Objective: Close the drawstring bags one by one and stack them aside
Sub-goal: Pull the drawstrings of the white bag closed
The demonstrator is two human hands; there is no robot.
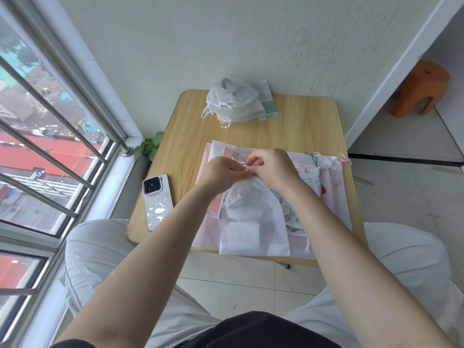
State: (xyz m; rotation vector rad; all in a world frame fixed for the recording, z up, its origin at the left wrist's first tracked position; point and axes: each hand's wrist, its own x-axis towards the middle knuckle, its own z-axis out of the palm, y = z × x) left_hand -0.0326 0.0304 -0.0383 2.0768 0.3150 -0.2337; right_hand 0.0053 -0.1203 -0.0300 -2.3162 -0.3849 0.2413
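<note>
Both hands work the gathered neck of a white drawstring bag [253, 217] on the small wooden table [311, 116].

The left hand [221, 173] and right hand [272, 167] meet at the bag's top, fingers curled and pinching its white cord [247, 169]. The bag lies on a spread of pink and patterned bags [326, 182] at the near edge (some cords trail right). A pile of closed white bags [234, 102] sits at the far edge; a phone [157, 200] lies at the left.

wooden table [301, 121] | phone [157, 200] | closed bags stack [236, 102] | open bags pile [324, 182]
</note>
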